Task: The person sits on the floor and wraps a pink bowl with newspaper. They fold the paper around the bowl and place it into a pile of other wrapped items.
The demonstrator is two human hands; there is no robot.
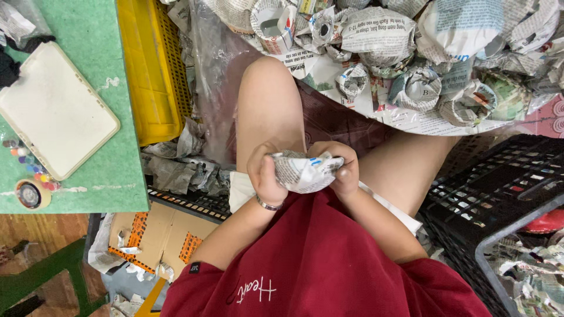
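At centre frame we had the bundle [304, 171] gripped from both sides: left hand [264, 176] and right hand [341, 171] curled tight round its newspaper, wrapping seemingly unfinished. Across the upper right, the wrapped pile [411, 82] was already large; we judged plenty done.

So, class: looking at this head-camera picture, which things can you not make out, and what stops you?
- What the newspaper bundle wraps: hidden by paper and both hands, head view.
- Left hand fingers: curled behind the bundle.
- Red object in the black crate: cut off by the right edge.
- Small coloured beads on the green table: too small.
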